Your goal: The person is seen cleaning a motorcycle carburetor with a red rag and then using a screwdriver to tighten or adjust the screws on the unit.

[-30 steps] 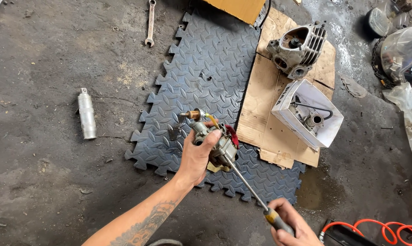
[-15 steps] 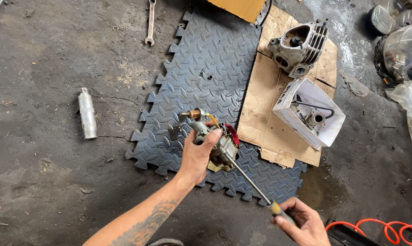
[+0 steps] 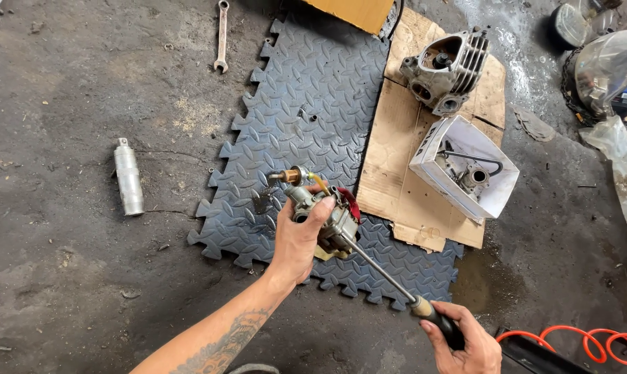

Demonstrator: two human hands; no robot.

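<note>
Your right hand (image 3: 466,343) has slid up the screwdriver (image 3: 386,277) handle, gripping it. Left hand (image 3: 301,235) clamps the carburetor (image 3: 327,211) above the mat (image 3: 313,125): rigid, heavy, oily metal; hold its body.

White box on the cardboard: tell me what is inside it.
The white box holds a grey metal part and a thin black hose or wire. The box walls hide whatever else lies at the bottom.

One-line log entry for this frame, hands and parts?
left hand: grips carburetor | right hand: holds screwdriver, tip at carburetor | below: foam mat
</note>
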